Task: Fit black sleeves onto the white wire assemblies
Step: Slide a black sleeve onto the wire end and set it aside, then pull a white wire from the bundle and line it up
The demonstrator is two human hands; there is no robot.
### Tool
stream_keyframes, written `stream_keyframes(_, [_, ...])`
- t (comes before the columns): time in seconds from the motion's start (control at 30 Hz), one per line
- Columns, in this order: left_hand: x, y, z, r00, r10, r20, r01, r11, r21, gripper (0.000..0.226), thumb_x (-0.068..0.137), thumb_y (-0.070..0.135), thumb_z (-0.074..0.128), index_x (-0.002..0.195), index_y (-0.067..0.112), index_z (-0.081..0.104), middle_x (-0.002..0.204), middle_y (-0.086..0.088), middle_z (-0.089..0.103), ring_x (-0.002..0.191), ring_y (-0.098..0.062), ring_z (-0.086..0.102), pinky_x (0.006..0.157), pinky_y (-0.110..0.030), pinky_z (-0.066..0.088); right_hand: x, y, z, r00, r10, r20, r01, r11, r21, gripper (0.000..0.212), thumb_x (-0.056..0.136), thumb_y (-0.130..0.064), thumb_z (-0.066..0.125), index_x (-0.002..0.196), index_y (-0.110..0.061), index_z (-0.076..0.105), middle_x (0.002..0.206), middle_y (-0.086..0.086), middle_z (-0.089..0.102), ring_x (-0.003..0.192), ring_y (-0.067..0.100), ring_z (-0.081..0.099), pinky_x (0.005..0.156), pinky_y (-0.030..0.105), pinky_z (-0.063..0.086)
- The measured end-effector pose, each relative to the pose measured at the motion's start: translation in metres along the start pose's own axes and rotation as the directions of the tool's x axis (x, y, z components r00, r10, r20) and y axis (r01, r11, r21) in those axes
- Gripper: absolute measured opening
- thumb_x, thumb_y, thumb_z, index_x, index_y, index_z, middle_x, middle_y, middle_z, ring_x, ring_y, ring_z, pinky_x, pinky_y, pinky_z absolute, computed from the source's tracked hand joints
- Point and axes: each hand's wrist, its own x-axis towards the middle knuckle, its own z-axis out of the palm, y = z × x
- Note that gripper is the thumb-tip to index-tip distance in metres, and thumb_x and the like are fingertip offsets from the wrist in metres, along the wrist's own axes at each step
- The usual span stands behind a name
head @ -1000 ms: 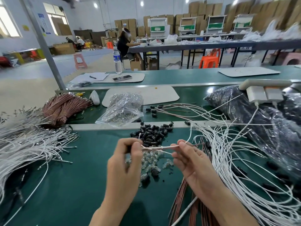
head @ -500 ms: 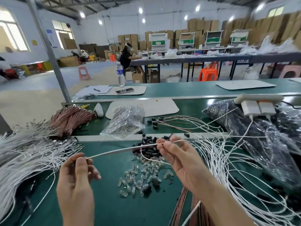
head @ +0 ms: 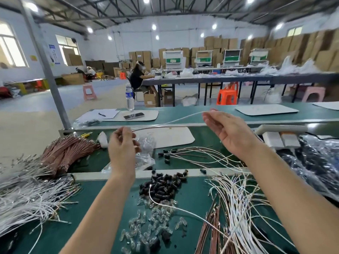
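One heap of clear caps (head: 156,222) lies nearest, one heap of black sleeves (head: 163,187) just behind; above them the left hand (head: 122,149) pinches one end of one white wire (head: 183,117); the right hand (head: 225,129) meets the other end, but I cannot tell if it grips; farther back stands one water bottle (head: 129,97).

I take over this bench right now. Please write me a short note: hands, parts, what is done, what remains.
Left hand grips one end of a white wire, raised above the bench.
Right hand: the wire ends at it; grip unclear.
Black sleeves lie piled mid-bench, loose wires right of them, a white bundle far left.
Done: sleeve on held wire not visible.
Left: loose wires seem to need sleeves.
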Motion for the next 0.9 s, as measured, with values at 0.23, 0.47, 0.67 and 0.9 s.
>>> stream_keyframes(0.23, [0.005, -0.063, 0.026, 0.897, -0.401, 0.183, 0.270, 0.828, 0.491, 0.056, 0.103, 0.036, 0.053, 0.146, 0.006, 0.035, 0.115, -0.009, 0.057, 0.096, -0.025, 0.069, 0.069, -0.026, 0.060, 0.006, 0.047, -0.083, 0.930, 0.265, -0.255, -0.366, 0.727, -0.581, 0.043, 0.101, -0.015, 0.060, 0.134, 0.010, 0.051, 0.109, 0.017, 0.069, 0.094, 0.020, 0.072, 0.076, 0.021, 0.059])
stream_keyframes(0.47, [-0.057, -0.071, 0.023, 0.673, -0.513, 0.533, -0.221, 0.549, 0.806, 0.025, 0.104, 0.035, 0.049, 0.106, 0.013, 0.060, 0.096, -0.010, 0.073, 0.070, -0.018, 0.068, 0.071, -0.040, 0.061, -0.028, 0.072, -0.106, 0.950, 0.070, -0.305, -0.252, 0.749, -0.613, 0.019, 0.104, -0.003, 0.049, 0.112, -0.005, 0.066, 0.097, 0.012, 0.073, 0.080, 0.019, 0.069, 0.063, 0.019, 0.058])
stream_keyframes(0.67, [-0.119, -0.078, 0.040, 0.529, -0.624, 0.575, -0.654, 0.133, 0.745, 0.045, 0.101, 0.050, 0.048, 0.115, 0.009, 0.061, 0.111, -0.011, 0.069, 0.099, -0.030, 0.066, 0.086, -0.039, 0.055, -0.062, 0.091, -0.103, 0.962, -0.012, -0.273, -0.205, 0.629, -0.750, 0.022, 0.103, -0.004, 0.046, 0.110, -0.012, 0.065, 0.091, 0.002, 0.071, 0.078, 0.014, 0.065, 0.069, 0.026, 0.054])
stream_keyframes(0.9, [-0.143, -0.091, 0.048, 0.557, -0.563, 0.611, -0.707, 0.064, 0.704, 0.024, 0.103, 0.026, 0.044, 0.118, 0.011, 0.054, 0.117, -0.013, 0.064, 0.104, -0.036, 0.063, 0.084, -0.042, 0.050, -0.104, 0.100, -0.096, 0.976, -0.107, -0.191, -0.130, 0.420, -0.898, 0.024, 0.102, -0.013, 0.048, 0.106, -0.031, 0.064, 0.093, -0.013, 0.070, 0.074, 0.028, 0.067, 0.057, 0.028, 0.047])
